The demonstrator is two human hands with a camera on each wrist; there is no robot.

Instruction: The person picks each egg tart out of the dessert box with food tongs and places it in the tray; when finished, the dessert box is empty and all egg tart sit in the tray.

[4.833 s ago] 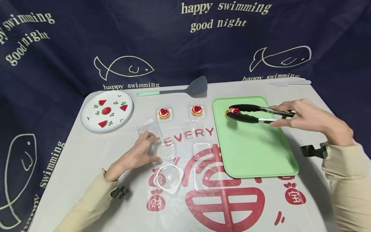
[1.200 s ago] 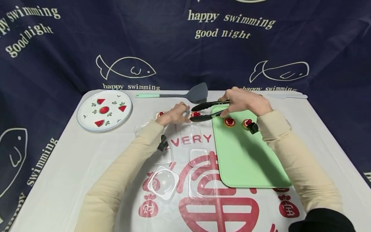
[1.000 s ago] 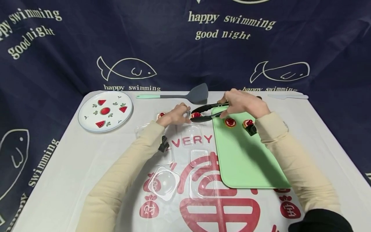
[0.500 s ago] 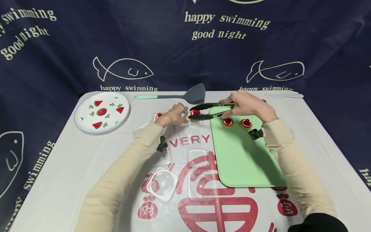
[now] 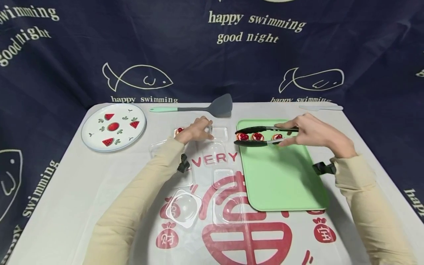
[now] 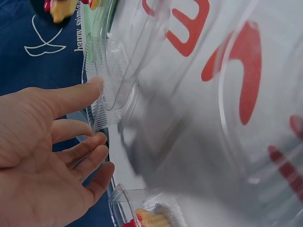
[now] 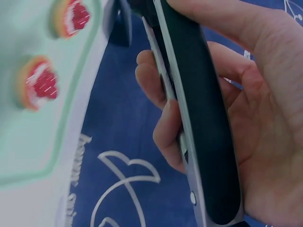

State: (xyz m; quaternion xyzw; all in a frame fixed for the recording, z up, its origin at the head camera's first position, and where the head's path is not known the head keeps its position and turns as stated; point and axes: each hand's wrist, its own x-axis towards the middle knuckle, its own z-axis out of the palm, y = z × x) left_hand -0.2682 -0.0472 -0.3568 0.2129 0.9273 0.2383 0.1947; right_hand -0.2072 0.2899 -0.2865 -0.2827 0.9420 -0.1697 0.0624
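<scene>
My left hand (image 5: 196,131) pinches the edge of a small clear plastic container (image 5: 220,134) between thumb and fingers, as the left wrist view shows; no tart is in it. With my right hand (image 5: 316,135) I grip black-and-metal tongs (image 5: 250,143), whose handle (image 7: 203,118) fills the right wrist view. A red-topped tart (image 5: 242,137) lies between the tong tips over the left edge of the green tray (image 5: 281,180). Two other tarts, a middle one (image 5: 257,137) and a right one (image 5: 277,137), are on the tray. Another tart (image 5: 180,130) sits in a container partly hidden behind my left hand.
Several clear containers and lids, among them a lid (image 5: 184,208), lie in the middle of the table. A watermelon-pattern plate (image 5: 96,136) stands at the left. A spatula (image 5: 220,106) and a pale knife (image 5: 321,108) lie along the back edge.
The tongs have carried the tart rightward out of the container to the tray's left edge. My left hand has stayed at the container. Earlier the tongs were around a tart on the tray.
</scene>
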